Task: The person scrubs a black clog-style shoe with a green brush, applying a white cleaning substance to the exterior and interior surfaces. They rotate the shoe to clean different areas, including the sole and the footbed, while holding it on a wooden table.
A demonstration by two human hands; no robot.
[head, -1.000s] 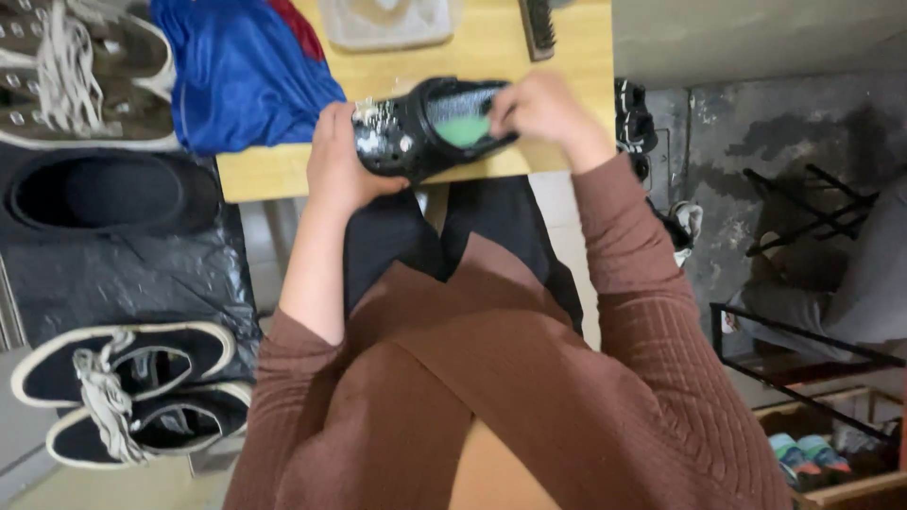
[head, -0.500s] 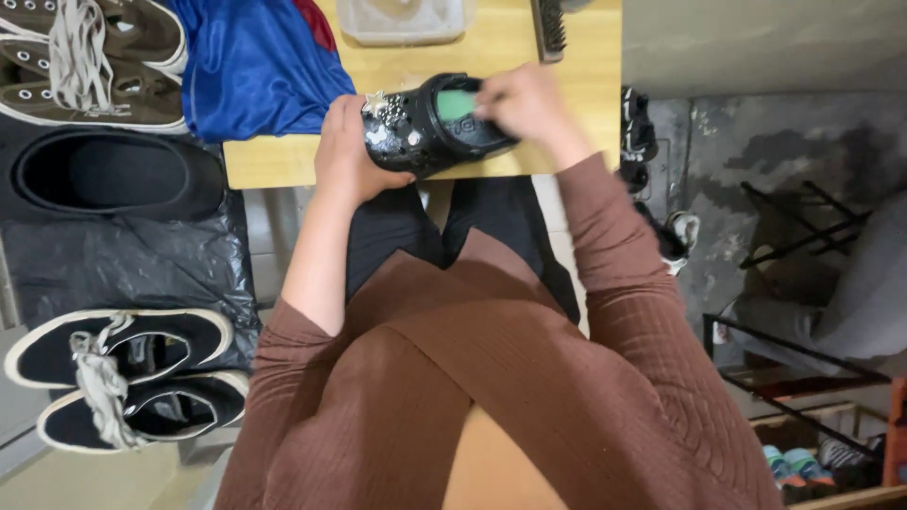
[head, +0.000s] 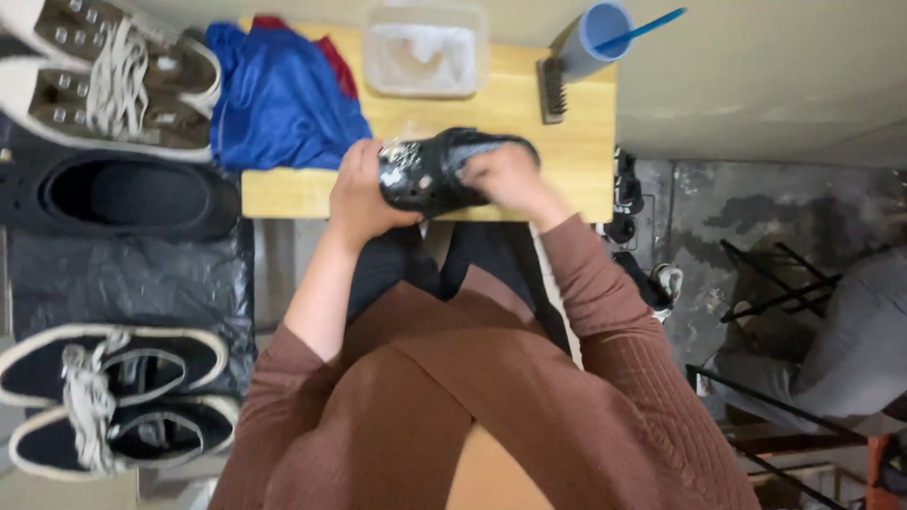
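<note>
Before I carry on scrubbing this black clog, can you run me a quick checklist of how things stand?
1. Left hand grips the black clog at its wet, foamy end: ok.
2. Right hand rests on the clog's opening, covering it; whether it holds a cloth or sponge: cannot tell.
3. Clog supported over the wooden table near its front edge: ok.
4. Wire brush lies on the table beside the blue cup, apart from both hands: ok.
5. Clear plastic tub stands upright behind the clog; what it contains: cannot tell.
6. Blue cloth lies on the table's left part, close to the left hand but not touching it: ok.
</note>
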